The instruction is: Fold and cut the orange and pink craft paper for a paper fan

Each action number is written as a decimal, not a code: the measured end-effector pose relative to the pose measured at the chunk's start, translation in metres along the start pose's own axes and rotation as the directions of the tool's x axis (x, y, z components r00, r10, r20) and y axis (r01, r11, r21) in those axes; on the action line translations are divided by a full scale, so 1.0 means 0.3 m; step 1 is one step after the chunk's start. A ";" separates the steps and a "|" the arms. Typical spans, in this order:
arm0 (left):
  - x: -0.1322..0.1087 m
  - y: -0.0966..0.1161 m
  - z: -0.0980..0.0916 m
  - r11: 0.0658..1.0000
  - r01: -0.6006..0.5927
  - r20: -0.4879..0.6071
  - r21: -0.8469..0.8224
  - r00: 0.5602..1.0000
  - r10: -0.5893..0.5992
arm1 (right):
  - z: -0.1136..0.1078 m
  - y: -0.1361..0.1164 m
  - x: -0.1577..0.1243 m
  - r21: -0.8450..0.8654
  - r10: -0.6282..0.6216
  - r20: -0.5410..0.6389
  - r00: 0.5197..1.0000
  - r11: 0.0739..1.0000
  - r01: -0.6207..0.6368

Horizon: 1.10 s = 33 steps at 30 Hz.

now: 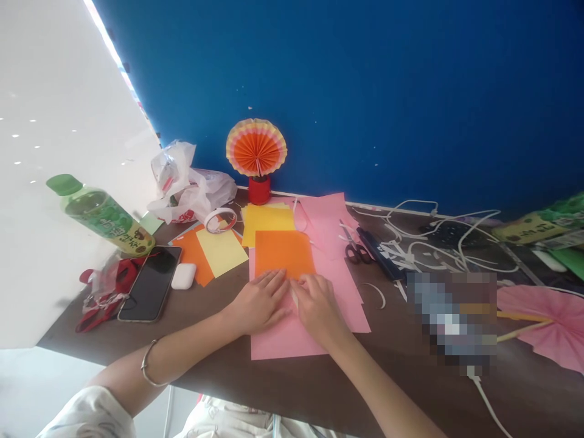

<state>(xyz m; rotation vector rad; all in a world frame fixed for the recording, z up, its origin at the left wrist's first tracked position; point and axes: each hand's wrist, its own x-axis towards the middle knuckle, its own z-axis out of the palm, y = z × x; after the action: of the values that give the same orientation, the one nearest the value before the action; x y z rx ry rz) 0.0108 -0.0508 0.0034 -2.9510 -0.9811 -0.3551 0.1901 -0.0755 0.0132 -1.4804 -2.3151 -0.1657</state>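
Back: blue wall (365, 91), matte paint, few white chips. Desk (392, 328): dark brown. On it, flat pink paper (283, 348), overlapping smooth sheets, straight-edged. Thin, crinkled white plastic bag (185, 201) far left; nearer, a ribbed clear green bottle (109, 219) with a green cap. Orange paper sheet (283, 252), rectangular, lies on the pink, both hands at its near end. Left hand (260, 304): palm down, fingers fairly straight, laid on the paper, grasping nothing visible. Right hand (319, 310): fingers curled, tips down at the paper; can't tell if pinched or just pressing. Behind: round pleated paper fan (257, 148), orange centre, pink and yellow bands, above a red cylinder. Left: flat glossy black phone (150, 283). Right: scissors (358, 252), dark loop handles. Tape roll (220, 220): white ring. Smallest: rounded white case (184, 276) beside the phone.
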 end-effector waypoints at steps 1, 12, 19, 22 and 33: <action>-0.001 0.000 0.000 1.000 -0.001 0.004 -0.002 1.000 0.001 | 0.002 -0.009 -0.005 -0.022 0.005 0.030 1.000 1.000 -0.004; -0.010 -0.017 -0.019 0.994 0.026 0.104 -0.105 0.994 -0.015 | -0.015 -0.019 -0.021 -0.255 0.190 0.206 0.960 0.958 -0.135; -0.011 -0.034 -0.051 0.975 0.050 0.160 -0.217 0.987 -0.015 | -0.036 0.000 -0.019 -0.288 0.291 0.245 0.925 0.933 -0.217; -0.010 -0.038 -0.058 0.969 0.061 0.186 -0.240 0.982 -0.015 | -0.045 0.002 -0.015 -0.312 0.326 0.243 0.914 0.918 -0.244; -0.014 -0.043 -0.049 0.974 0.036 0.136 -0.223 0.991 -0.006 | -0.059 0.034 -0.020 -0.287 0.203 0.070 0.977 0.942 -0.175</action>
<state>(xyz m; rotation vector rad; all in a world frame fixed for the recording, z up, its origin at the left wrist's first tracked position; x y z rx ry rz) -0.0032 -0.0440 0.0159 -3.2084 -1.0528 -0.2886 0.2061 -0.0815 0.0260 -1.8795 -2.2795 -0.3884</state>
